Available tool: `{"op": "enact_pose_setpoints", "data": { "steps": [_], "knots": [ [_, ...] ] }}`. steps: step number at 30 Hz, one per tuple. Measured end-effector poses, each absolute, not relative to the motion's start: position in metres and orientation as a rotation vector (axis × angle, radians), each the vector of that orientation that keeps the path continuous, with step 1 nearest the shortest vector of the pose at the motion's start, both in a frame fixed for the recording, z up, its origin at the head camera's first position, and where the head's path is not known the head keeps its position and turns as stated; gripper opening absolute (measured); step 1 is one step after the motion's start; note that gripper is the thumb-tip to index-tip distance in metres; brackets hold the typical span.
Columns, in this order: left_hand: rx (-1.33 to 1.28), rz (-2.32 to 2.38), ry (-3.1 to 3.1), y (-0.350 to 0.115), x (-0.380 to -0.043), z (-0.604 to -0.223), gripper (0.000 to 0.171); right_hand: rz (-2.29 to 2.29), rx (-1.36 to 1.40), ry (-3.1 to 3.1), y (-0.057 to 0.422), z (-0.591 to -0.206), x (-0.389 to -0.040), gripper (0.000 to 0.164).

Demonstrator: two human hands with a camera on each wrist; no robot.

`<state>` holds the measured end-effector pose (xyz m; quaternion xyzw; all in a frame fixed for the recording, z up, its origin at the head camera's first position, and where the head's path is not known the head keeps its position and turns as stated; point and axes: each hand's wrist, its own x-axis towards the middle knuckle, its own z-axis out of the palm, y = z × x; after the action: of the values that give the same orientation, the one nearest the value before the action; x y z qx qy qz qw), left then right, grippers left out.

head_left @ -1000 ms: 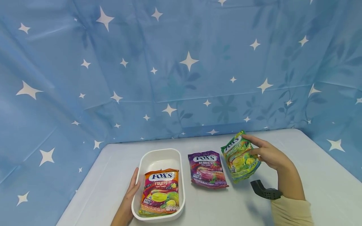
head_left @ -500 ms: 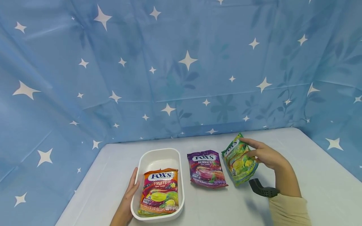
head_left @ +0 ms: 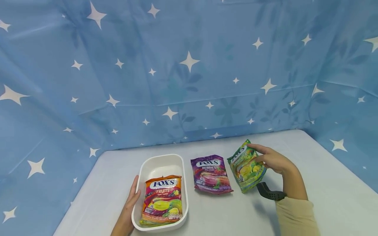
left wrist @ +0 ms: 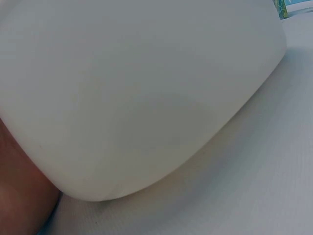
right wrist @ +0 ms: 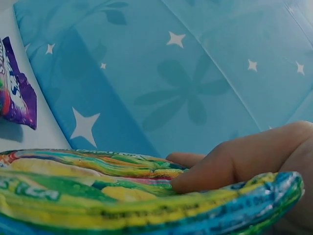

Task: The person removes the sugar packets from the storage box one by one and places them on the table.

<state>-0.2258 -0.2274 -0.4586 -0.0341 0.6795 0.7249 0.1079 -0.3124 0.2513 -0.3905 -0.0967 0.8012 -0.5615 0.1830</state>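
Note:
My right hand [head_left: 274,159] pinches a green bag of Fox's Spring Tea candy [head_left: 246,168] by its right side, and the bag is tilted. Close up in the right wrist view, the fingers press into the wrapper of that candy bag [right wrist: 122,196]. Fingers extended, my left hand [head_left: 127,209] rests against the left wall of a white oblong tray [head_left: 186,196]. Inside the tray lies an orange Fox's Fruits candy bag [head_left: 162,201]. The tray's pale outer wall [left wrist: 146,88] fills most of the left wrist view.
Between the tray and my right hand, a purple Fox's Berries candy bag [head_left: 211,175] lies on the white table [head_left: 212,213]. A blue curtain with white stars [head_left: 189,82] hangs behind the table. A black curved piece [head_left: 270,193] sits at my right wrist by the beige sleeve [head_left: 296,216].
The green candy bag has tilted slightly in my right hand and dropped a little. The whole head view has shifted, so everything appears further left. My left hand stays against the tray.

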Motion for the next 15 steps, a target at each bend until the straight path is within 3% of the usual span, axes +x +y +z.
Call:
{"op": "enact_pose_setpoints", "data": {
  "steps": [15],
  "knots": [
    [-0.109, 2.089, 1.998, -0.230, -0.228, -0.459, 0.064, -1.647, -0.217, 2.219, 0.267, -0.401, -0.311, 0.067]
  ]
}}
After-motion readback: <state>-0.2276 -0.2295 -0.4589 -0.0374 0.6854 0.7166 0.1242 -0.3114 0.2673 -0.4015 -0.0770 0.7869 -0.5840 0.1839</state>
